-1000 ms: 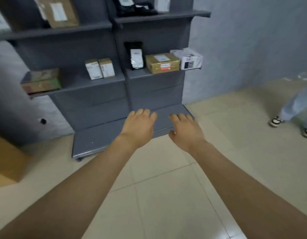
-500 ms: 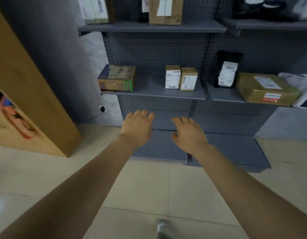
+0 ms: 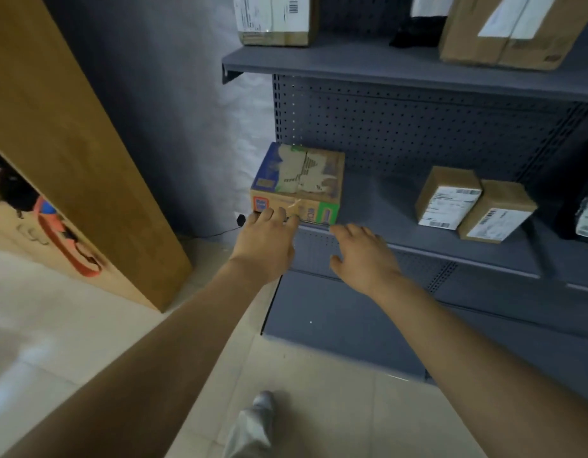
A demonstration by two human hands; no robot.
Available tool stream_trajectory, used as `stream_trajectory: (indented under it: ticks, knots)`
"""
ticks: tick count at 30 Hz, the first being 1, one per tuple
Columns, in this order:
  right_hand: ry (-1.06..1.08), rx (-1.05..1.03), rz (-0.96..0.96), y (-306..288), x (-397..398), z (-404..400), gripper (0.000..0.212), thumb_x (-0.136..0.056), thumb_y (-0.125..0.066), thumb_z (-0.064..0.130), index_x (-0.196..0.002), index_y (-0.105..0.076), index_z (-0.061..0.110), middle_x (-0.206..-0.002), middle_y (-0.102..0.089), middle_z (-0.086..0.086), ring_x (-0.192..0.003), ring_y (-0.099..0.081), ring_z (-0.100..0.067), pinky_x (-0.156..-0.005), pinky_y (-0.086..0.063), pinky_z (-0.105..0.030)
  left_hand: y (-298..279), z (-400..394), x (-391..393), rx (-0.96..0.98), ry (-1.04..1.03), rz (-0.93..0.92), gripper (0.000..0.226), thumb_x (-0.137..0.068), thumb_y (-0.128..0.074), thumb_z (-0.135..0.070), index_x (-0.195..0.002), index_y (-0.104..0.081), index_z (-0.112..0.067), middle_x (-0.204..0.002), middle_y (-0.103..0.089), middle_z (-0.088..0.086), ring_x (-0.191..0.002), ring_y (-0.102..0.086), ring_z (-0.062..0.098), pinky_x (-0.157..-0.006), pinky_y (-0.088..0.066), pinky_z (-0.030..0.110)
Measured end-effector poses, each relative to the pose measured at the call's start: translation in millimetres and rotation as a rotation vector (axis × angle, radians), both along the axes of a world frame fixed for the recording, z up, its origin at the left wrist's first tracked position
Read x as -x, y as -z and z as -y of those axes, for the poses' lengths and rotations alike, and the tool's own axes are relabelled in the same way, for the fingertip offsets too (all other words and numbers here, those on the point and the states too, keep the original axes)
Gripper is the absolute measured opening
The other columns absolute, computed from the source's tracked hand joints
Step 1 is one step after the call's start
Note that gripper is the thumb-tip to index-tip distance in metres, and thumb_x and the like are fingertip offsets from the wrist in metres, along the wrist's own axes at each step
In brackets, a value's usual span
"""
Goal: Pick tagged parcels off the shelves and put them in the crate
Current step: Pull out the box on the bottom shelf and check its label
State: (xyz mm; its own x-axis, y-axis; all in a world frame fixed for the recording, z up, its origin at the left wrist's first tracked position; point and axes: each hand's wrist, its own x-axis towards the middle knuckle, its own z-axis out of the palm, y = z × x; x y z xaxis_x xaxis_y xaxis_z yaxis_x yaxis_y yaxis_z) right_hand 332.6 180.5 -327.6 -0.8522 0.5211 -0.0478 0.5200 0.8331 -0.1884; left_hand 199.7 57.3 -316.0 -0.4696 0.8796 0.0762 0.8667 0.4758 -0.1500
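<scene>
A printed cardboard box (image 3: 297, 180) with blue, green and orange panels lies at the left end of the middle grey shelf (image 3: 401, 223). My left hand (image 3: 264, 241) is open, its fingertips at the box's lower front edge. My right hand (image 3: 365, 256) is open too, just below the shelf lip to the right of the box, not touching it. Two small brown parcels with white labels (image 3: 446, 198) (image 3: 496, 211) stand further right on the same shelf. No crate is visible.
The upper shelf (image 3: 368, 61) carries a labelled carton (image 3: 276, 18) and a large brown taped box (image 3: 514, 28). A black pouch (image 3: 587, 209) sits at the right edge. A tall wooden panel (image 3: 71, 143) leans at left. My foot (image 3: 253, 421) is on the tiled floor.
I have moved closer to the left shelf bay, so the shelves look larger. Both hands have risen toward the printed box, the left one reaching its front edge.
</scene>
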Motion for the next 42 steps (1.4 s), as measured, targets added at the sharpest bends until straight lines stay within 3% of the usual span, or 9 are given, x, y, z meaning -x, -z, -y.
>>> stream_trajectory:
  ticks: [11,18,20,23,26,28,31,37,42]
  knots:
    - [0.417,0.208,-0.087,25.1,152.0,-64.4,0.057,-0.097,-0.052,0.029,-0.149,-0.032,0.019,-0.145,-0.039,-0.012,-0.13,-0.04,-0.037,-0.096,-0.045,-0.044,21.2,-69.4,189.4,-0.029,0.091,0.143,0.048,-0.094,-0.05,-0.029,-0.138,-0.041,-0.014,-0.139,-0.044,0.01,-0.125,-0.042,0.029,-0.101,-0.04,0.041]
    - [0.694,0.521,-0.152,53.6,169.2,-101.4,0.06,-0.098,-0.051,0.036,-0.147,-0.03,0.008,-0.143,-0.042,-0.019,-0.126,-0.048,-0.039,-0.091,-0.044,-0.039,55.7,-105.0,230.2,-0.127,-0.304,0.796,0.054,-0.098,-0.048,-0.042,-0.139,-0.037,-0.008,-0.133,-0.047,0.016,-0.122,-0.049,0.035,-0.093,-0.045,0.044]
    - [0.75,0.66,-0.193,60.5,169.2,-107.6,0.054,-0.098,-0.051,0.04,-0.139,-0.039,0.008,-0.128,-0.054,-0.014,-0.115,-0.054,-0.035,-0.081,-0.038,-0.033,63.3,-112.2,232.6,-0.145,-0.442,1.027,0.059,-0.098,-0.044,-0.051,-0.137,-0.04,-0.007,-0.126,-0.054,0.014,-0.106,-0.058,0.029,-0.08,-0.046,0.038]
    - [0.817,0.79,-0.29,67.3,170.5,-112.3,0.048,-0.094,-0.056,0.045,-0.128,-0.048,0.011,-0.114,-0.057,-0.008,-0.096,-0.053,-0.026,-0.085,-0.044,-0.035,67.3,-119.0,233.4,-0.183,-0.595,1.266,0.058,-0.098,-0.044,-0.054,-0.136,-0.043,-0.01,-0.109,-0.057,0.006,-0.082,-0.058,0.019,-0.071,-0.045,0.032]
    - [0.849,0.865,-0.344,70.3,172.1,-115.6,0.045,-0.091,-0.06,0.047,-0.12,-0.047,0.015,-0.11,-0.057,-0.005,-0.099,-0.056,-0.026,-0.097,-0.05,-0.049,73.0,-122.1,235.6,-0.333,-0.676,1.437,0.055,-0.094,-0.055,-0.05,-0.134,-0.047,-0.013,-0.104,-0.063,0.003,-0.091,-0.064,0.023,-0.084,-0.054,0.041]
    - [0.862,0.903,-0.377,68.9,172.0,-116.7,0.047,-0.089,-0.062,0.048,-0.12,-0.045,0.016,-0.109,-0.056,-0.002,-0.103,-0.056,-0.026,-0.099,-0.048,-0.053,73.2,-121.0,235.8,-0.424,-0.694,1.501,0.054,-0.091,-0.063,-0.046,-0.131,-0.047,-0.013,-0.098,-0.064,0.0,-0.086,-0.064,0.021,-0.079,-0.054,0.037]
    - [0.835,0.98,-0.461,66.8,171.7,-116.4,0.049,-0.088,-0.066,0.045,-0.121,-0.044,0.017,-0.103,-0.059,0.006,-0.103,-0.058,-0.021,-0.1,-0.048,-0.05,72.5,-114.8,238.4,-0.526,-0.713,1.569,0.053,-0.088,-0.069,-0.042,-0.129,-0.048,-0.016,-0.1,-0.066,0.002,-0.088,-0.066,0.022,-0.08,-0.055,0.039]
    - [0.814,1.176,-0.637,60.2,171.8,-113.8,0.043,-0.087,-0.067,0.044,-0.118,-0.048,0.021,-0.111,-0.064,0.003,-0.107,-0.063,-0.02,-0.093,-0.053,-0.047,70.6,-92.4,249.9,-0.719,-0.6,1.694,0.059,-0.081,-0.077,-0.029,-0.132,-0.053,-0.013,-0.113,-0.073,0.009,-0.1,-0.071,0.029,-0.093,-0.054,0.052]
    - [0.697,1.553,-0.73,43.0,168.1,-120.4,0.039,-0.088,-0.064,0.045,-0.124,-0.064,0.028,-0.124,-0.07,0.002,-0.114,-0.066,-0.02,-0.098,-0.052,-0.044,63.8,-76.3,253.2,-0.721,-0.436,1.822,0.064,-0.077,-0.074,-0.022,-0.134,-0.049,-0.008,-0.122,-0.069,0.013,-0.108,-0.069,0.031,-0.083,-0.06,0.042]
